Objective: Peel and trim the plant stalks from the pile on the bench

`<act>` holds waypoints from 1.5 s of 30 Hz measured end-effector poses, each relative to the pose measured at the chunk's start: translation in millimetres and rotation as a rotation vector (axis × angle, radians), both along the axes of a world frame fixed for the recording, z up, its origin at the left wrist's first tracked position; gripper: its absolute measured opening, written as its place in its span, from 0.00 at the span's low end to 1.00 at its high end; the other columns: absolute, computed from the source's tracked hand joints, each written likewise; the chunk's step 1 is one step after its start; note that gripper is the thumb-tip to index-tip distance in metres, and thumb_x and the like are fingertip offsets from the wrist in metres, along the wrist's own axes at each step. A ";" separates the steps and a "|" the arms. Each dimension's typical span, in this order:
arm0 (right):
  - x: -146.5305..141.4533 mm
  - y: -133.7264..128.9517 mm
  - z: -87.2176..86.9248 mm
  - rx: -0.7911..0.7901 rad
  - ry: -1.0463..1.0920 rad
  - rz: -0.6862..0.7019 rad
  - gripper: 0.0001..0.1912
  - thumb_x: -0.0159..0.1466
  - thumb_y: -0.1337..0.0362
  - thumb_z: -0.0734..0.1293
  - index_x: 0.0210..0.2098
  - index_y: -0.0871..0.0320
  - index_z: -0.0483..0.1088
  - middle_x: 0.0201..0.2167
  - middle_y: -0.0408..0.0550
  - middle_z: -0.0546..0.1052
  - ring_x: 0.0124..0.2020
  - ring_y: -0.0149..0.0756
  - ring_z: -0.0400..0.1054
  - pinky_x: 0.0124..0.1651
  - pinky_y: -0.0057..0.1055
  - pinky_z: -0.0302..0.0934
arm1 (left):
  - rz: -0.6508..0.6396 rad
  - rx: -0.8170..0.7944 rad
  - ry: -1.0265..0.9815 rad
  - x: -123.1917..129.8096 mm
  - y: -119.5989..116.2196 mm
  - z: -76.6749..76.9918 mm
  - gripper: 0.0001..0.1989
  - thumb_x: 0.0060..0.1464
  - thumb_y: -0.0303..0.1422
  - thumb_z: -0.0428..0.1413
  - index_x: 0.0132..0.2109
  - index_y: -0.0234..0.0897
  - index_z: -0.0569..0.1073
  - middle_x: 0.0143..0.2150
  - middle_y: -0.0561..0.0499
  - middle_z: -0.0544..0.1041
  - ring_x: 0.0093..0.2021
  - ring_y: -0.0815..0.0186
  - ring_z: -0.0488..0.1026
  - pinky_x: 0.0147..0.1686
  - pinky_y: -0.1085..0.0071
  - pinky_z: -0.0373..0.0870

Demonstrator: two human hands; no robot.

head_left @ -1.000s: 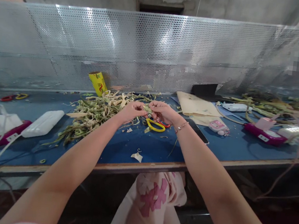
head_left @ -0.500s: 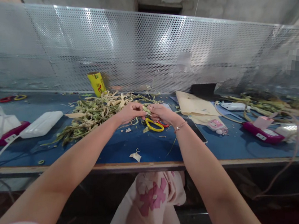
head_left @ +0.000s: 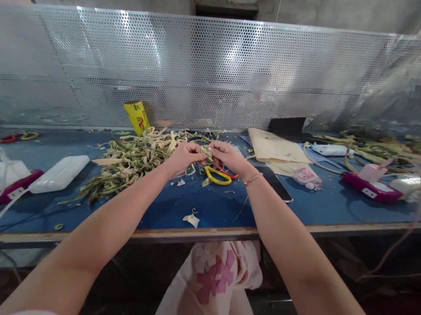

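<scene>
My left hand and my right hand meet above the blue table, fingers pinched around a small piece of dried plant, pale green and crumpled. Just below them lie scissors with yellow and red handles, their blades hidden. A heap of dried, curled plant strips spreads left of my left hand and behind it. To the right of my right wrist, partly behind it, rests a dark phone. Plant scraps are scattered on the table in front.
A perforated metal screen stands along the table's back. Magenta power strips with cables lie at both sides, and a white adapter at left. Brown paper, a pink pouch, a yellow packet and red-yellow scissors are also there.
My right hand's fingers have shifted slightly on the plant piece, uncovering more of the red scissor handle. Both hands stay in nearly the same place.
</scene>
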State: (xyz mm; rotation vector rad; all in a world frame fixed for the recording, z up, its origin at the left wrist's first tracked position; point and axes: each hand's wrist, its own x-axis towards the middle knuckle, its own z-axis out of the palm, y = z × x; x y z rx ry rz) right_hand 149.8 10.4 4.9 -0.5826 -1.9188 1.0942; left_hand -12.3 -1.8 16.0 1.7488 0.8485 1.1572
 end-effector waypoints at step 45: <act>-9.6 -7.6 9.2 0.300 -0.236 -0.587 0.10 0.60 0.65 0.53 0.22 0.56 0.52 0.16 0.38 0.58 0.21 0.27 0.55 0.28 0.25 0.47 | 0.148 0.215 -0.033 8.5 15.3 -21.1 0.12 0.39 0.31 0.58 0.17 0.34 0.62 0.18 0.57 0.63 0.24 0.73 0.66 0.29 0.73 0.64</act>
